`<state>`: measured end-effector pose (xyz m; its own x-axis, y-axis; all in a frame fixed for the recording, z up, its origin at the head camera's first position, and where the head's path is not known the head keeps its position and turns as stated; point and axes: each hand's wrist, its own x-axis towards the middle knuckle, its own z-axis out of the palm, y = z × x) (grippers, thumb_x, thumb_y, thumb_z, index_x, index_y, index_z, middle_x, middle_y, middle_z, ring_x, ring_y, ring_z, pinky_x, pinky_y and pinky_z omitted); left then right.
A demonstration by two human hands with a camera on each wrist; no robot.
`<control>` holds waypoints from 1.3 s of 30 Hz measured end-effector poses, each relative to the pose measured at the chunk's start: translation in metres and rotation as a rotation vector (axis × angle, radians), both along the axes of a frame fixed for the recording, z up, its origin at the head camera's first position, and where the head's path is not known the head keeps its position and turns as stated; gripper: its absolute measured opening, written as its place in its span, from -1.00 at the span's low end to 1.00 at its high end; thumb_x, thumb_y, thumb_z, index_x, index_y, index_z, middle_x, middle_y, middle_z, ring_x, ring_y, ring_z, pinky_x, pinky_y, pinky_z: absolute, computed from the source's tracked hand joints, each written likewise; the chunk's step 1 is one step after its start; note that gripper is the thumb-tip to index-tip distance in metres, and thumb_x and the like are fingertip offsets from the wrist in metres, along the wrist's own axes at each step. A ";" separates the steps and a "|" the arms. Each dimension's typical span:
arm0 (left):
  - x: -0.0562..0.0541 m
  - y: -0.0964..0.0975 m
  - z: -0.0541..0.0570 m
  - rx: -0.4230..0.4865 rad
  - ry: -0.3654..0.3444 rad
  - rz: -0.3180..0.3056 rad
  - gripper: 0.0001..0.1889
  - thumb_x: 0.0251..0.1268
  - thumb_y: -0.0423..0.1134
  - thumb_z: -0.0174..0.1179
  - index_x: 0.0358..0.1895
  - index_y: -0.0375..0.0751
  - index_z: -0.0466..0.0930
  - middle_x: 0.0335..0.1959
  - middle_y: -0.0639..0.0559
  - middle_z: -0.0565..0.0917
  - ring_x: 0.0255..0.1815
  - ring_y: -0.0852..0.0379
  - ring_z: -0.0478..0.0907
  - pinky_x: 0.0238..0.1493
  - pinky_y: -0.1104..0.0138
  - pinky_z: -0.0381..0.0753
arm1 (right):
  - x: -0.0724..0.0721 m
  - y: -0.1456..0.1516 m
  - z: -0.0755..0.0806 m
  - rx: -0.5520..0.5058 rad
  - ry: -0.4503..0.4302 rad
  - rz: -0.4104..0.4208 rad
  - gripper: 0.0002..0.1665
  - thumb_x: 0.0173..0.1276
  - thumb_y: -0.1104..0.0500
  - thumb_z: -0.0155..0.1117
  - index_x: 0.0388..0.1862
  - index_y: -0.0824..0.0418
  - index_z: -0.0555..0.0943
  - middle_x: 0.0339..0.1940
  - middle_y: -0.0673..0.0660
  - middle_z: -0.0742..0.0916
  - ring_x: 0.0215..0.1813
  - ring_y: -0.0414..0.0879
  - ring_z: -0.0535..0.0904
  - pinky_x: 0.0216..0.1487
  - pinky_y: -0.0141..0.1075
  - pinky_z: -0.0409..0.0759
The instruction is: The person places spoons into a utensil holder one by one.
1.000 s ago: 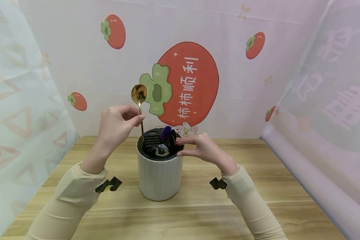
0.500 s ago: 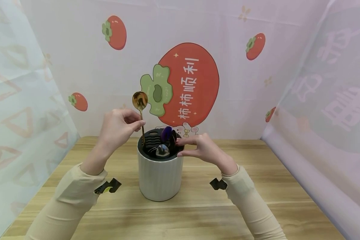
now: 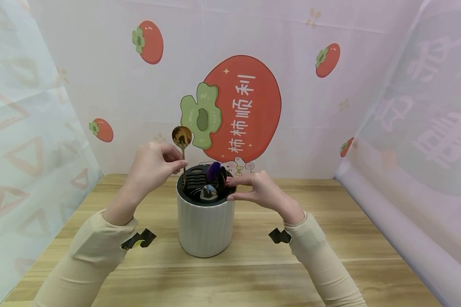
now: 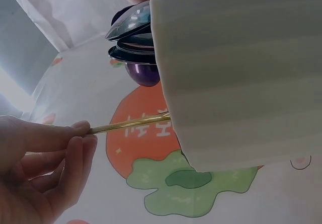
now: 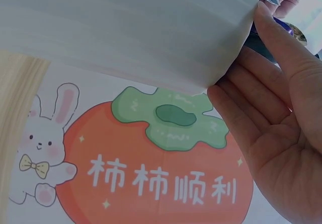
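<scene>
My left hand (image 3: 151, 168) pinches a long gold spoon (image 3: 182, 136) by its handle, between thumb and fingers. The spoon stands nearly upright, bowl at the top, and its lower end is hidden inside a white ribbed utensil holder (image 3: 205, 228) with a black slotted top. In the left wrist view the gold handle (image 4: 131, 123) runs from the fingertips into the holder's mouth. On the holder's right rim rest the fairly straight fingers and thumb of my right hand (image 3: 259, 189). A purple spoon (image 3: 213, 170) and a silver spoon (image 3: 208, 193) stand in the holder beside it.
The holder stands on a light wood-grain table (image 3: 230, 281). Behind it hangs a pale backdrop (image 3: 292, 140) printed with red persimmons, and similar sheets flank both sides. Dark wrist-camera mounts (image 3: 138, 239) sit by the beige sleeves (image 3: 88, 256).
My left hand has lowered the gold spoon, so its bowl sits lower and slightly to the right, with more of the handle inside the holder. The right hand stays at the rim.
</scene>
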<state>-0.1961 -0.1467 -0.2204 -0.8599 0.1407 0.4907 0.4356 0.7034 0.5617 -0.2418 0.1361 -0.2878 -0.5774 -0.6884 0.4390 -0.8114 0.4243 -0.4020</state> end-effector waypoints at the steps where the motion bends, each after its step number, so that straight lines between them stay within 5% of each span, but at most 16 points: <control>1: 0.000 0.000 0.000 -0.005 -0.005 0.000 -0.93 0.07 -0.31 0.36 -0.50 -0.16 0.70 -0.61 0.04 0.68 -0.60 0.23 0.58 -0.54 0.37 0.50 | 0.000 0.000 0.000 0.000 -0.003 -0.002 -0.56 0.11 0.00 0.45 -0.03 0.12 0.71 -0.02 0.03 0.74 0.12 -0.16 0.62 0.12 -0.26 0.59; 39: -0.008 0.000 -0.011 -0.147 -0.163 -0.044 -0.91 0.01 -0.26 0.40 -0.57 -0.11 0.73 -0.59 0.08 0.71 -0.58 0.23 0.56 -0.50 0.35 0.47 | 0.000 0.000 0.001 -0.005 0.018 0.008 -0.56 0.10 0.00 0.45 -0.04 0.12 0.71 -0.05 0.03 0.75 0.10 -0.17 0.63 0.09 -0.26 0.60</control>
